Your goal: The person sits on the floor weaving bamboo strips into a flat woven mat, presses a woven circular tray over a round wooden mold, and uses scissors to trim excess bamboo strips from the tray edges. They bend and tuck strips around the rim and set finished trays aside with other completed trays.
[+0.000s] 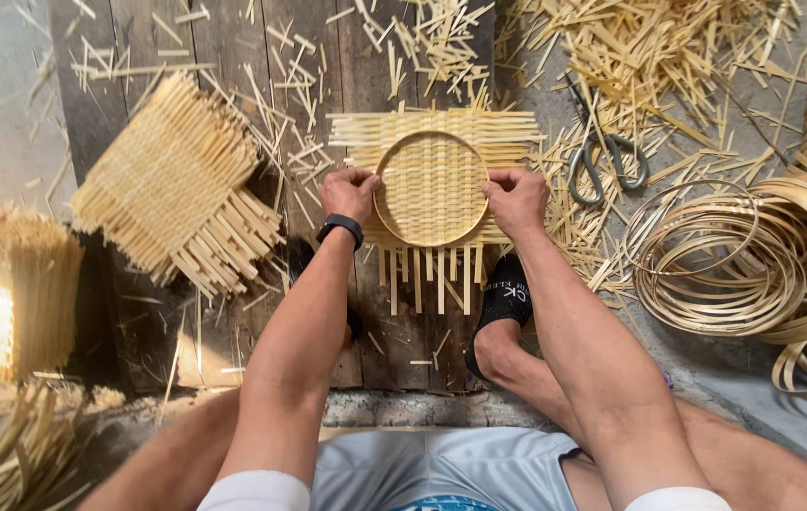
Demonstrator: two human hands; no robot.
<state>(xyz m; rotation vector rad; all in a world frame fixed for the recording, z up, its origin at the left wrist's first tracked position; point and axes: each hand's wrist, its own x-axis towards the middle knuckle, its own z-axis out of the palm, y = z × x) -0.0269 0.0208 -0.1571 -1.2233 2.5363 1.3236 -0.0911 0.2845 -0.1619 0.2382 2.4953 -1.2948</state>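
Note:
A square woven bamboo mat (508,132) lies on the wooden board (233,57) in front of me, with a round bamboo ring (430,137) pressed onto its middle. My left hand (347,193) grips the ring's left edge; a black band is on that wrist. My right hand (517,201) grips the ring's right edge. Loose strip ends stick out below the ring towards me.
A stack of woven mats (172,185) lies to the left, and more mats (6,284) at the far left. Scissors (607,161) rest among bamboo offcuts (649,47) on the right. Coiled bamboo rings (754,255) pile up at the right. My foot in a black sock (501,303) rests below the mat.

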